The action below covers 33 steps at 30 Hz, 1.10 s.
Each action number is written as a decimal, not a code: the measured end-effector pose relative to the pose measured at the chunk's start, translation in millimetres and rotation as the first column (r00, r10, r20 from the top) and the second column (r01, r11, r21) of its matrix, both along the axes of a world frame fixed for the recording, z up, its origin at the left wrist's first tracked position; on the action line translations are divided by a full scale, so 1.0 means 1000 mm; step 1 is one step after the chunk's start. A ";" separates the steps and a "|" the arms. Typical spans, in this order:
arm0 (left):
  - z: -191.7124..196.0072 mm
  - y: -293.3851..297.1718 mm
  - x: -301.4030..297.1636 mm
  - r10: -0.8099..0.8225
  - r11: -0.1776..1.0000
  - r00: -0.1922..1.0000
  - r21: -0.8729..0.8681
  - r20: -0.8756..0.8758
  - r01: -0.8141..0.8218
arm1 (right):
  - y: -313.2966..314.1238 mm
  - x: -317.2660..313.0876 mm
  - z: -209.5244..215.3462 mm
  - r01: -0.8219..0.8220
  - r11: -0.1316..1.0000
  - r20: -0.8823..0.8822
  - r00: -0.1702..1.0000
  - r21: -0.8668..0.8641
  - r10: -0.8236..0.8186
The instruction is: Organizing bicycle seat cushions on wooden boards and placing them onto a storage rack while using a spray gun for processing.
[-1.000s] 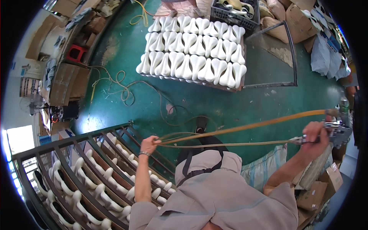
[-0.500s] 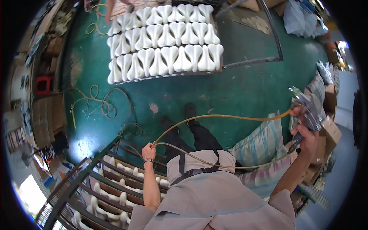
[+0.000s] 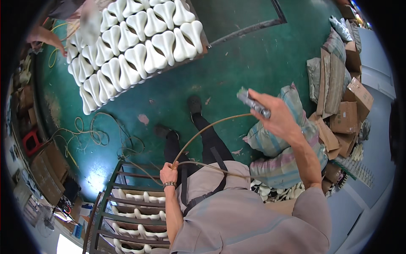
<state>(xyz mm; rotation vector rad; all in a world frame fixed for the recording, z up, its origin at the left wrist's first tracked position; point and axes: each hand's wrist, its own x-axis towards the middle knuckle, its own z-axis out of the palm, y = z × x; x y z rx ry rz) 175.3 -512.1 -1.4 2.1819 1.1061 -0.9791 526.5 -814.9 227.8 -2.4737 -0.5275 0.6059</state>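
My right hand (image 3: pixel 277 118) is raised over the striped sacks and grips a grey metal air tool (image 3: pixel 253 103). A thin tan hose (image 3: pixel 203 131) runs from the tool in a curve down to my left hand (image 3: pixel 169 172), which is closed on it close to my waist, just above the top rail of a dark metal rack (image 3: pixel 127 199). The rack holds rows of white moulded pieces (image 3: pixel 131 197). My black shoes (image 3: pixel 194 103) stand on the green floor.
A big block of white moulded pieces (image 3: pixel 139 46) lies on the floor ahead. Striped sacks (image 3: pixel 281 144) and cardboard boxes (image 3: pixel 351 114) crowd the right. Loose cords (image 3: pixel 91 135) and boxes lie left. Another person's hand (image 3: pixel 44 38) shows at the upper left.
The view has swung, so the white block now lies upper left. My right hand with the tool has come inward and up; my left hand stays closed on the hose by the rack.
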 end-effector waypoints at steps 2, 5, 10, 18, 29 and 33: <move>-0.004 -0.012 0.016 -0.003 1.000 1.000 -0.011 -0.021 0.002 | -0.011 0.032 -0.017 0.032 0.999 0.034 0.999 0.026 -0.033; -0.009 -0.022 0.047 -0.045 0.997 0.998 -0.057 -0.032 0.043 | -0.023 0.063 -0.025 0.081 0.993 0.076 0.993 0.090 -0.088; -0.004 -0.051 0.097 -0.123 0.990 0.992 -0.071 0.017 0.124 | -0.036 0.079 -0.013 -0.024 0.999 0.047 0.999 0.031 0.022; -0.013 -0.070 0.110 -0.193 0.974 0.981 -0.125 -0.005 0.191 | -0.032 0.099 -0.008 0.019 0.995 0.155 0.987 0.098 -0.034; -0.017 -0.078 0.107 -0.142 0.980 0.990 -0.140 0.019 0.143 | -0.041 0.090 0.017 -0.017 0.999 0.053 0.998 -0.027 0.019; -0.016 -0.081 0.107 -0.090 0.982 0.995 -0.162 0.042 0.095 | -0.038 0.083 0.023 -0.165 0.986 0.044 0.985 -0.025 0.166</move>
